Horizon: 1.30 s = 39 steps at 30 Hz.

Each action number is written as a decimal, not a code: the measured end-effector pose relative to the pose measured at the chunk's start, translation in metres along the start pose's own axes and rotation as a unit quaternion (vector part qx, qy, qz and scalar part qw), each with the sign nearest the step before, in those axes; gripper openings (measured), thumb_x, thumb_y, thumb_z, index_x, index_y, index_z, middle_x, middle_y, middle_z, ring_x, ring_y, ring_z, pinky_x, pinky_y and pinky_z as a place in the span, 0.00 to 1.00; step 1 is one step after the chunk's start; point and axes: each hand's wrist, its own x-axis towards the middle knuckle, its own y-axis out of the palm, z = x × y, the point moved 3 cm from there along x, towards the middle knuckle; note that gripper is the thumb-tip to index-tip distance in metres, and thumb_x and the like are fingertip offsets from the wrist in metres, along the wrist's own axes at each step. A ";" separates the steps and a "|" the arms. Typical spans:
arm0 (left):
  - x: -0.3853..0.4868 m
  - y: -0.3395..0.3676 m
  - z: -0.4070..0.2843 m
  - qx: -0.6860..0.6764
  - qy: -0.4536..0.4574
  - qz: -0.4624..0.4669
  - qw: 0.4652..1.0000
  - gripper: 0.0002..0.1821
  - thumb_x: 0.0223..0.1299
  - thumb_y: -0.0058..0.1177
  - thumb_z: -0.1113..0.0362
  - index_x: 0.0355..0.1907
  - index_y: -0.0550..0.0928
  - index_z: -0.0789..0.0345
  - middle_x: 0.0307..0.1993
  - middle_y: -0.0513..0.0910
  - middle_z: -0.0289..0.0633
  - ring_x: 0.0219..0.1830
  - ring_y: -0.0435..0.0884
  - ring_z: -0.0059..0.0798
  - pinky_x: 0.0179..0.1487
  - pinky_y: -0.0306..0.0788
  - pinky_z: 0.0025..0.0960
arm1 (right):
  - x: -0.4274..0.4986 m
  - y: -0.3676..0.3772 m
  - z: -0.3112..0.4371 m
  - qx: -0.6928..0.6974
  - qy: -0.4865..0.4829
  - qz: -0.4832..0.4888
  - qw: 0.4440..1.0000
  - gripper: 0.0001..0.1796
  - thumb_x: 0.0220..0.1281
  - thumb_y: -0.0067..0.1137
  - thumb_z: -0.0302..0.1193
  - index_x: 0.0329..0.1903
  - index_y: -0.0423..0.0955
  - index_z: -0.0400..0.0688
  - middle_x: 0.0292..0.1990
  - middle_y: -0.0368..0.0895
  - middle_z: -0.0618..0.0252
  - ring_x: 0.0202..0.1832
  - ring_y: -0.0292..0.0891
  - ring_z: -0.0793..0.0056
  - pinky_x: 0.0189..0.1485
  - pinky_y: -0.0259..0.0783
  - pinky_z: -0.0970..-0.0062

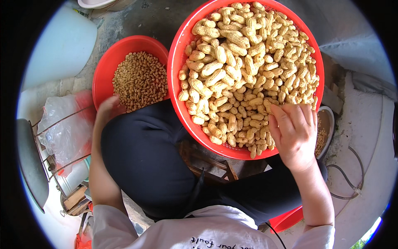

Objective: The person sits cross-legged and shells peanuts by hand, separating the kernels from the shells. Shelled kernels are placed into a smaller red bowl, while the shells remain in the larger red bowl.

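A large red plastic basket (173, 67) full of unshelled peanuts (236, 74) rests in front of me at my knees. My right hand (293, 130) is at its lower right part, thumb and forefinger pinched together at a peanut in its shell. A smaller red bowl (104, 70) with shelled peanuts (141, 81) stands left of the basket. My left hand (110, 107) is over the near left rim of that bowl, beside my knee; it is blurred and partly hidden by the knee, so I cannot tell whether it holds anything.
Right of the basket, partly behind my right hand, stands a pale bowl (332, 124) with small pieces in it. A wire rack (73, 116) with a plastic bag (63, 124) stands at left. A cable (360, 162) lies at right. Another red container (287, 218) is beneath my right leg.
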 end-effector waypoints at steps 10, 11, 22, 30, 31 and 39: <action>-0.246 0.117 -0.115 0.429 0.533 -0.303 0.663 0.14 0.65 0.58 0.62 0.52 0.84 0.61 0.47 0.82 0.38 0.44 0.77 0.22 0.47 0.71 0.25 | -0.010 0.020 0.054 0.132 0.045 0.003 0.990 0.11 0.52 0.68 0.25 0.40 0.80 0.40 0.20 0.70 0.68 0.18 0.72 0.75 0.19 0.68 0.73; -0.256 0.133 -0.107 0.446 0.546 -0.277 0.653 0.14 0.64 0.58 0.63 0.51 0.84 0.61 0.46 0.82 0.39 0.44 0.77 0.22 0.47 0.71 0.25 | -0.008 0.019 0.049 0.136 0.083 -0.004 0.987 0.11 0.53 0.67 0.25 0.41 0.80 0.41 0.20 0.71 0.67 0.19 0.72 0.74 0.20 0.68 0.73; -0.239 0.303 0.003 0.504 0.568 0.073 0.647 0.20 0.53 0.65 0.64 0.48 0.80 0.70 0.37 0.73 0.45 0.40 0.78 0.38 0.38 0.76 0.36 | -0.018 0.006 0.007 0.120 0.171 0.006 0.978 0.07 0.56 0.66 0.29 0.31 0.75 0.44 0.25 0.75 0.65 0.22 0.77 0.67 0.24 0.73 0.70; -0.220 0.306 0.000 0.491 0.550 0.079 0.670 0.14 0.50 0.65 0.72 0.42 0.82 0.66 0.33 0.80 0.42 0.35 0.82 0.39 0.40 0.76 0.36 | -0.046 0.013 0.024 0.213 0.221 -0.018 0.951 0.08 0.56 0.66 0.27 0.39 0.78 0.42 0.24 0.76 0.63 0.20 0.76 0.65 0.23 0.72 0.70; -0.221 0.303 -0.003 0.488 0.545 0.074 0.678 0.14 0.51 0.64 0.73 0.42 0.82 0.67 0.33 0.81 0.43 0.34 0.82 0.39 0.39 0.76 0.36 | -0.043 0.015 0.024 0.211 0.211 -0.025 0.954 0.08 0.56 0.66 0.27 0.38 0.78 0.42 0.24 0.75 0.63 0.20 0.76 0.66 0.22 0.72 0.70; -0.224 0.286 -0.008 0.398 0.556 0.068 0.727 0.15 0.52 0.62 0.80 0.44 0.81 0.69 0.32 0.80 0.39 0.22 0.70 0.18 0.27 0.67 0.22 | -0.026 0.012 0.037 0.174 0.142 0.004 0.974 0.09 0.51 0.69 0.27 0.36 0.79 0.42 0.25 0.76 0.65 0.21 0.76 0.70 0.22 0.71 0.72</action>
